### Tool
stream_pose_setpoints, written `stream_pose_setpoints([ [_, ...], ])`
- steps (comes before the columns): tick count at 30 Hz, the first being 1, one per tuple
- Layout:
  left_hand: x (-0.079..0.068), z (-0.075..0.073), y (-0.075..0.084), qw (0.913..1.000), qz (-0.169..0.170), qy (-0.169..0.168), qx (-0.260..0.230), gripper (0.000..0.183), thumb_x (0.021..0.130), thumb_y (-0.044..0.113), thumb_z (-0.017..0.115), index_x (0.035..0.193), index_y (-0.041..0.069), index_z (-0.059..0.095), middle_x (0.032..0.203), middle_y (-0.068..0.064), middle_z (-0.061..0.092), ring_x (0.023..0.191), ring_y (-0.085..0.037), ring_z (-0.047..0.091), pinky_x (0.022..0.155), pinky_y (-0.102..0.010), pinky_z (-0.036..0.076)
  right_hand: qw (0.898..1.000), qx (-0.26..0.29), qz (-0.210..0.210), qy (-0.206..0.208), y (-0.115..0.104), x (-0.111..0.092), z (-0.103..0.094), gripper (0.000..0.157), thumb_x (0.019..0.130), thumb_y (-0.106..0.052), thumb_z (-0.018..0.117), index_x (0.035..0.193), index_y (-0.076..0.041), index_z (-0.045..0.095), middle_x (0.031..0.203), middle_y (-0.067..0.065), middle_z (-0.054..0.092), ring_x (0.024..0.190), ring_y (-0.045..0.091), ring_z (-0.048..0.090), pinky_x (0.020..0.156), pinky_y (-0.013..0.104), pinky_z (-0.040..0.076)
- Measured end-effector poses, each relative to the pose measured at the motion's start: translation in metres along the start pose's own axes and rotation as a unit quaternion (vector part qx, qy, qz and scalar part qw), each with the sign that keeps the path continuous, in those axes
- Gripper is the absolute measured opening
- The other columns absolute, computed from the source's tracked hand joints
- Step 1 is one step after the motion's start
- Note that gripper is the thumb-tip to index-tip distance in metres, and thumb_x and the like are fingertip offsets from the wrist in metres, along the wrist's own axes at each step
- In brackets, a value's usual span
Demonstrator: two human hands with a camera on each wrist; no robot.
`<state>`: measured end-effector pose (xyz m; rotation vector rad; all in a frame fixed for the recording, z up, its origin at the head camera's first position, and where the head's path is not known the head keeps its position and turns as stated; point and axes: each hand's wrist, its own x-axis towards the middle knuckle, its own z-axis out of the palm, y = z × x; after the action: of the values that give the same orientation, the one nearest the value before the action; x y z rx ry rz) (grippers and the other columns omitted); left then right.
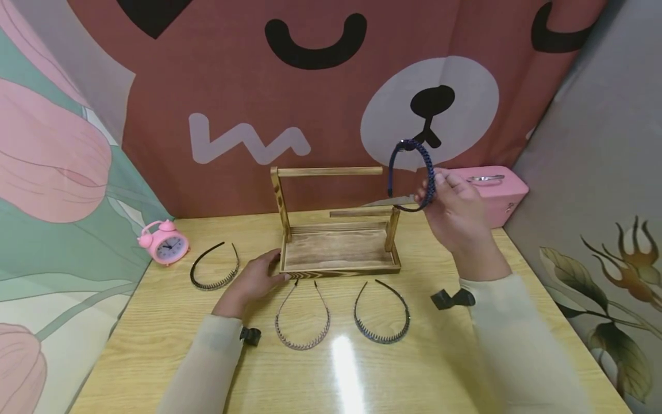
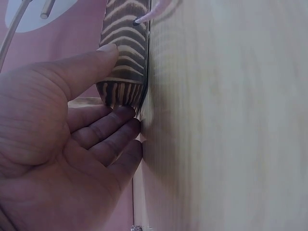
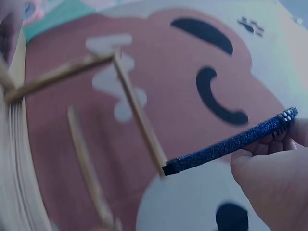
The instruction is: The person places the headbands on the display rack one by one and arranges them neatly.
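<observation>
Pinching the band (image 1: 428,164) upright, ends downward, the right hand (image 1: 457,210) holds it just right of the upper bar (image 1: 331,171), beside its free tip. The left hand (image 1: 258,280) grips the rack (image 1: 341,271).

Wooden stand (image 1: 341,271), centre of table (image 1: 284,379). Left hand (image 1: 256,282), 8 o'clock, holding stand's corner. Right hand (image 1: 459,211), 3 o'clock, gripping raised navy headband (image 1: 428,164); pink case (image 1: 499,192) beyond. Dark headband (image 1: 214,285), between 8 and 9; pale headband (image 1: 302,347), 7; blue-grey headband (image 1: 383,340), 5. Pink alarm clock (image 1: 166,246), 9.
</observation>
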<state>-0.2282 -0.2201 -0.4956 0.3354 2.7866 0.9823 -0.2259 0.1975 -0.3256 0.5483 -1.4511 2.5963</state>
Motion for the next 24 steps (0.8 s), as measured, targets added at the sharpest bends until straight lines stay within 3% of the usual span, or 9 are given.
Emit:
stream_pose_setpoints([
  [7, 0.0, -0.001, -0.001, 1.0, 0.002, 0.001, -0.003, 0.077, 0.107, 0.03, 0.074, 0.169, 0.001, 0.037, 0.166, -0.025, 0.05, 0.155, -0.046, 0.046, 0.129, -0.061, 0.038, 1.0, 0.022, 0.002, 0.011, 0.018, 0.026, 0.062, 0.024, 0.117, -0.011, 0.045, 0.105, -0.009, 0.065, 0.097, 0.003, 0.064, 0.09, 0.017, 0.057, 0.083, 0.025, 0.054],
  [14, 0.001, 0.001, -0.002, 0.9999, -0.001, 0.0, -0.012, 0.079, 0.106, 0.03, 0.075, 0.169, 0.003, 0.037, 0.165, -0.024, 0.051, 0.155, -0.045, 0.046, 0.129, -0.061, 0.038, 0.999, 0.047, 0.019, 0.001, 0.041, 0.054, 0.11, 0.021, 0.118, -0.009, 0.042, 0.11, -0.006, 0.061, 0.101, 0.005, 0.06, 0.094, 0.018, 0.056, 0.084, 0.025, 0.053],
  [19, -0.001, 0.0, -0.002, 0.9997, -0.011, -0.002, -0.023, 0.081, 0.106, 0.031, 0.075, 0.17, 0.003, 0.035, 0.165, -0.024, 0.051, 0.154, -0.044, 0.049, 0.129, -0.06, 0.039, 0.999, 0.027, 0.028, -0.012, 0.061, 0.073, 0.133, 0.019, 0.118, -0.01, 0.044, 0.113, -0.005, 0.061, 0.101, 0.006, 0.059, 0.095, 0.019, 0.055, 0.085, 0.027, 0.05],
  [24, -0.001, 0.0, -0.003, 0.9998, -0.005, -0.003, -0.017, 0.081, 0.106, 0.032, 0.074, 0.17, 0.003, 0.034, 0.166, -0.025, 0.05, 0.153, -0.045, 0.049, 0.129, -0.06, 0.039, 0.999, 0.014, 0.042, 0.011, 0.077, 0.083, 0.145, 0.018, 0.118, -0.012, 0.046, 0.116, -0.004, 0.062, 0.106, 0.008, 0.06, 0.098, 0.023, 0.055, 0.09, 0.032, 0.05],
])
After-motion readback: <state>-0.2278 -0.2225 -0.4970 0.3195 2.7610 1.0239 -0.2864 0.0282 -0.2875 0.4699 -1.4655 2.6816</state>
